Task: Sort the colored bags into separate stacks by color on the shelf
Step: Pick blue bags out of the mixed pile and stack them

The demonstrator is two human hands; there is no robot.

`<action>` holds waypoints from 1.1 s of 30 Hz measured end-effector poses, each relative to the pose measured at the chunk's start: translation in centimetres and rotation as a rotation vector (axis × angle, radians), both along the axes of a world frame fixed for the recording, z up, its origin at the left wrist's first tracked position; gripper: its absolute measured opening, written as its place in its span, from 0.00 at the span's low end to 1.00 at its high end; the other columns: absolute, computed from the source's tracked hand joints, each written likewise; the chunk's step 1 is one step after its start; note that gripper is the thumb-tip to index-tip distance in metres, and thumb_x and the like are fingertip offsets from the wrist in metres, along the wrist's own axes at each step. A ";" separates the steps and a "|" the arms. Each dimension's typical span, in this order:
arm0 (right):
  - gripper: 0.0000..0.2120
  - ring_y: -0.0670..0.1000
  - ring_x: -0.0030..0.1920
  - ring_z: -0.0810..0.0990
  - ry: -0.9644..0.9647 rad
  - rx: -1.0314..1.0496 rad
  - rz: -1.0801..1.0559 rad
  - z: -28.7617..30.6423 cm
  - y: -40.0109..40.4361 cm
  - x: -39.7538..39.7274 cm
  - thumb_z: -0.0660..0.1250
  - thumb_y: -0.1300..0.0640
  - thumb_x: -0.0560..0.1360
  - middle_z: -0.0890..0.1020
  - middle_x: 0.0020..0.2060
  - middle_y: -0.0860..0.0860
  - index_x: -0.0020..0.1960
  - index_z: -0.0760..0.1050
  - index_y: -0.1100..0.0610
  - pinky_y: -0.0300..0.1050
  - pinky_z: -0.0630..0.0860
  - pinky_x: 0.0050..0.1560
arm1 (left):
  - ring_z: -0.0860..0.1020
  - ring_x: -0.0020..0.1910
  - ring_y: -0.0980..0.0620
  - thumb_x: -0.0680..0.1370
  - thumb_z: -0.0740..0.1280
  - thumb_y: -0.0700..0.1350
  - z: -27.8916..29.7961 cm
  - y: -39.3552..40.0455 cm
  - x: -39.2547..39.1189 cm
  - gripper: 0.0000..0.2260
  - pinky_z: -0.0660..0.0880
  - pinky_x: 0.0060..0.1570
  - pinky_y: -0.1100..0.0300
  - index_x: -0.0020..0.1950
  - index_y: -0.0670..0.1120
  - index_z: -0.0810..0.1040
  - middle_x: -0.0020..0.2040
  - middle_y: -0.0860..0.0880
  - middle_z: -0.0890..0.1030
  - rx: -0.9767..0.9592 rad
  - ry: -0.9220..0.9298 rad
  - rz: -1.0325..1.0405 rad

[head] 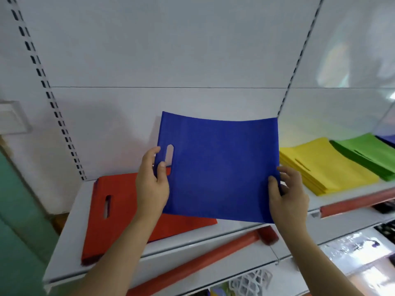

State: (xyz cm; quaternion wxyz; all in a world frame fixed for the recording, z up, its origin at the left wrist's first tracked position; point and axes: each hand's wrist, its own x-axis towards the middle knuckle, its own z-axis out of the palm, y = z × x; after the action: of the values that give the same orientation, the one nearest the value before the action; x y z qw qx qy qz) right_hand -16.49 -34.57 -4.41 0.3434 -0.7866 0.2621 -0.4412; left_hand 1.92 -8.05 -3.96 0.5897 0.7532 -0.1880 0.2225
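Blue bag point(218, 167) — held flat above shelf point(235, 228), left hand point(151, 184) and right hand point(286, 195) fingers pinching its side edges. Red bag point(111, 214) at shelf's left end; yellow stack point(324, 167), green stack point(367, 154) at right end.

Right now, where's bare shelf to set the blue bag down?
Bare shelf shows between the red bag and the yellow stack, mostly under the blue bag held by the left hand and right hand. A narrow strip runs along the front edge. Right of yellow it is crowded: the green stack overlaps it.
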 end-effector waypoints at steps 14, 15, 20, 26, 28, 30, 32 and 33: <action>0.16 0.47 0.50 0.77 0.022 -0.215 -0.250 0.8 -18.4 -19.5 0.66 0.63 0.82 0.79 0.55 0.47 0.69 0.80 0.56 0.47 0.75 0.52 | 0.74 0.56 0.74 0.86 0.60 0.38 1.3 -24.4 -12.2 0.16 0.66 0.54 0.81 0.70 0.51 0.77 0.60 0.60 0.77 0.126 -0.092 -0.257; 0.17 0.47 0.51 0.77 0.040 -0.222 -0.268 0.9 -20.1 -21.1 0.67 0.62 0.82 0.79 0.55 0.47 0.70 0.79 0.56 0.45 0.74 0.52 | 0.74 0.56 0.73 0.86 0.59 0.38 1.6 -26.7 -13.4 0.16 0.66 0.54 0.81 0.70 0.52 0.76 0.60 0.59 0.77 0.134 -0.103 -0.276; 0.18 0.47 0.52 0.77 0.112 -0.198 -0.351 0.3 -27.5 -29.4 0.68 0.61 0.82 0.77 0.55 0.45 0.71 0.78 0.53 0.45 0.73 0.51 | 0.74 0.55 0.72 0.87 0.58 0.41 2.2 -37.6 -19.4 0.16 0.68 0.50 0.78 0.72 0.54 0.76 0.61 0.59 0.77 0.177 -0.118 -0.394; 0.18 0.40 0.53 0.76 0.096 -0.124 -0.505 -1.4 -35.1 -37.1 0.66 0.62 0.83 0.77 0.55 0.43 0.72 0.78 0.53 0.37 0.74 0.51 | 0.75 0.53 0.60 0.86 0.60 0.40 1.6 -49.8 -24.8 0.18 0.68 0.47 0.76 0.75 0.51 0.74 0.59 0.55 0.78 0.245 -0.164 -0.532; 0.19 0.40 0.52 0.75 0.120 -0.127 -0.561 -2.0 -37.6 -38.9 0.66 0.63 0.83 0.78 0.56 0.43 0.73 0.77 0.55 0.35 0.72 0.51 | 0.75 0.53 0.58 0.86 0.60 0.40 1.2 -53.8 -26.2 0.18 0.68 0.45 0.75 0.76 0.51 0.74 0.59 0.54 0.78 0.258 -0.170 -0.576; 0.20 0.44 0.54 0.77 0.125 -0.115 -0.604 -2.4 -40.6 -40.4 0.66 0.63 0.83 0.80 0.59 0.46 0.74 0.77 0.56 0.43 0.77 0.52 | 0.75 0.53 0.59 0.86 0.60 0.39 0.6 -58.1 -27.2 0.18 0.68 0.46 0.76 0.76 0.50 0.74 0.60 0.53 0.78 0.245 -0.175 -0.637; 0.20 0.45 0.54 0.77 0.137 -0.105 -0.636 -2.5 -43.6 -41.5 0.65 0.63 0.83 0.81 0.60 0.46 0.75 0.76 0.55 0.51 0.80 0.53 | 0.73 0.54 0.62 0.86 0.60 0.39 0.2 -62.1 -27.8 0.19 0.68 0.47 0.77 0.76 0.50 0.74 0.61 0.54 0.78 0.232 -0.171 -0.690; 0.21 0.42 0.53 0.75 0.141 -0.103 -0.653 -2.5 -45.4 -42.1 0.64 0.62 0.84 0.80 0.59 0.45 0.76 0.75 0.54 0.51 0.79 0.52 | 0.73 0.53 0.62 0.86 0.60 0.39 -0.1 -64.7 -28.2 0.19 0.68 0.47 0.76 0.76 0.51 0.74 0.61 0.54 0.78 0.228 -0.167 -0.712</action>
State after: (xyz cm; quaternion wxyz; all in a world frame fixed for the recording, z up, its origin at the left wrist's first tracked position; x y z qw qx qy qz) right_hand -58.58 -79.94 -6.87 0.1249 -0.7060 0.5008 -0.4850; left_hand -26.26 -72.80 -4.07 0.5254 0.6808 -0.5087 0.0421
